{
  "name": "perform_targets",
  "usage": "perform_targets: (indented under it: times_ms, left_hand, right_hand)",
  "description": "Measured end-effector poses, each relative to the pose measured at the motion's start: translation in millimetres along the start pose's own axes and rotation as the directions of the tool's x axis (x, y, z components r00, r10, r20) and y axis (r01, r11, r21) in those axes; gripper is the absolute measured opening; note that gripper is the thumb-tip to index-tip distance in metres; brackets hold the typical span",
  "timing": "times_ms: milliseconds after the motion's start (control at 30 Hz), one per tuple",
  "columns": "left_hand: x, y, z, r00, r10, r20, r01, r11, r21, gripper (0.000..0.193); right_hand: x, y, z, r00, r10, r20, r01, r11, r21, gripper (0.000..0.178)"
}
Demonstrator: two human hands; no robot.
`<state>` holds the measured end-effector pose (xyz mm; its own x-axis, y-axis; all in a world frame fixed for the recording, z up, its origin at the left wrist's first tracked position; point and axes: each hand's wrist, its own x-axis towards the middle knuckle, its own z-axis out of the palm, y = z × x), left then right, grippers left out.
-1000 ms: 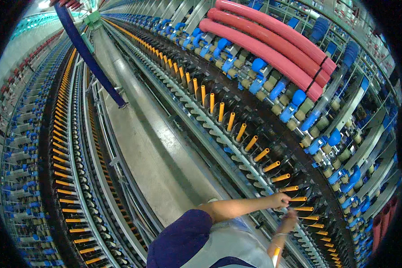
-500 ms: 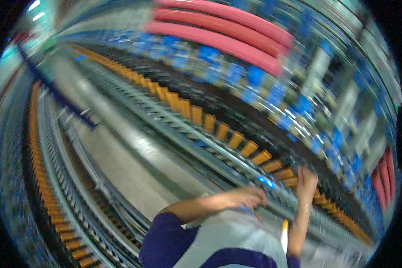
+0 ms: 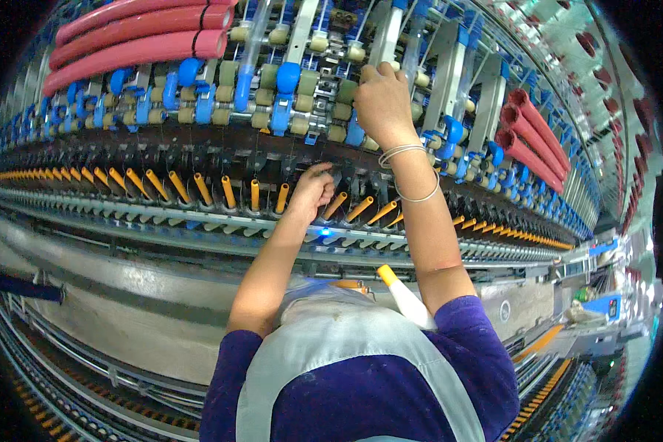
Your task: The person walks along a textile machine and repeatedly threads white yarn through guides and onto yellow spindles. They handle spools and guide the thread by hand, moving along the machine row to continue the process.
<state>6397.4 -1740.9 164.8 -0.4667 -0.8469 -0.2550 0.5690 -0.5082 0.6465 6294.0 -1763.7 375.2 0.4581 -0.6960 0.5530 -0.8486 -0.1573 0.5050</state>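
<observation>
Spinning-machine parts spread before me. My left hand [image 3: 314,193] is at the row of upright orange bobbin tubes [image 3: 229,193], between two of them. Its fingers are curled in, and whatever they hold is too small to make out. Higher up, my right hand [image 3: 383,103] reaches to the drafting rollers [image 3: 348,91] next to a pale grey arm. Those fingers are bent together over the rollers, with their tips hidden. Bangles circle the right wrist. A white yarn bobbin with a yellow tip [image 3: 405,296] leans against my grey apron [image 3: 331,331], near the right elbow.
Thick pink-red rolls [image 3: 140,37] lie above the rollers at left, with more pink-red tubes [image 3: 530,140] at right. A blue light [image 3: 325,232] glows on the metal rail below the bobbins. Behind runs a pale aisle floor [image 3: 147,283], with another machine row [image 3: 103,368] beyond it.
My view has swung to face the machine squarely. My right hand has risen from the bobbin row to the rollers; my left hand has moved from near my apron to the bobbins.
</observation>
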Motion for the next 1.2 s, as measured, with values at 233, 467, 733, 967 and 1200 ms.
perform_targets:
  times_ms: [233, 467, 733, 967, 1200]
  left_hand:
    - [-86, -9, 19, 0.912, -0.122, 0.391, -0.109, 0.847, 0.52, 0.041]
    - [-186, 11, 1, 0.962, -0.088, 0.258, -0.085, 0.802, 0.591, 0.036]
    - [-289, 108, -178, 0.733, 0.656, -0.18, -0.37, 0.606, 0.704, 0.027]
    - [-403, 204, -425, 0.192, 0.466, -0.864, -0.64, 0.726, 0.25, 0.031]
    - [-509, 277, -556, 0.15, 0.425, -0.893, -0.872, 0.483, 0.084, 0.024]
  right_hand:
    - [-1, -1, 13, 0.899, 0.153, -0.41, 0.024, 0.918, 0.395, 0.006]
    - [-24, -122, -18, 0.667, 0.523, -0.53, 0.214, 0.547, 0.809, 0.029]
    - [-24, -433, 23, 0.445, -0.867, 0.223, -0.098, 0.201, 0.975, 0.023]
    - [48, -661, -23, 0.758, -0.639, -0.128, -0.29, -0.507, 0.812, 0.076]
    - [216, -822, -77, 0.424, -0.904, 0.055, -0.67, -0.272, 0.691, 0.028]
